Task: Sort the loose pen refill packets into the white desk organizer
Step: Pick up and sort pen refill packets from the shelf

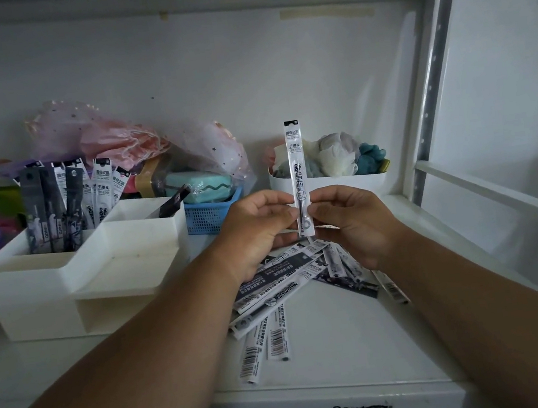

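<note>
A white pen refill packet (pixel 297 165) stands upright in the air at the middle of the view. My left hand (pixel 257 229) and my right hand (pixel 353 223) pinch its lower part from either side. Under my hands a pile of loose refill packets (pixel 290 290) lies on the white shelf. The white desk organizer (pixel 96 262) stands to the left. Its back left compartment holds several upright packets (pixel 64 205), dark and white. One dark packet (pixel 174 201) leans in the back right compartment.
A blue mesh basket (pixel 206 212) with a teal item sits behind the organizer. A white tub (pixel 326 180) of soft fabric items stands at the back right. Pink mesh bags (pixel 106 136) lie behind. The shelf's metal upright (pixel 433 77) rises on the right.
</note>
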